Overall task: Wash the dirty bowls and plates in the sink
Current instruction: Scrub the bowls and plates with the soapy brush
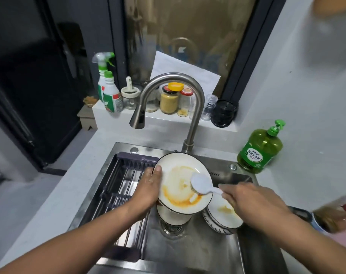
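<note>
Grip, left hand: fingers of the left hand [148,186] curled behind the left rim of the round white plate with a dark edge [183,182], thumb pressed on its face, so the plate stood tilted toward the person for scrubbing.
Grip, right hand: the right hand [247,200] wrapped round the handle of the white plastic dish brush [201,183]; its fingertips were hidden under the hand.
Brush: head pressed against the right side of the plate's face, beside orange sauce smears.
Plate position: held above the steel sink [197,252], over the drain, probably so drips fell into the basin.
Waiting dishes: a white bowl [173,216] sat under the plate; a dirty white patterned bowl [223,216] lay near the sink's right wall.
Rack: a dark slatted drying rack [124,184] filled the sink's left half, seemingly ready for clean dishes.
Tap: the curved steel faucet [168,99] showed no water running.
Soap: a green pump bottle of dish liquid [261,151] stood on the worktop by the sink's back right corner.
Progress: judged early, the plate was far from clean.
</note>
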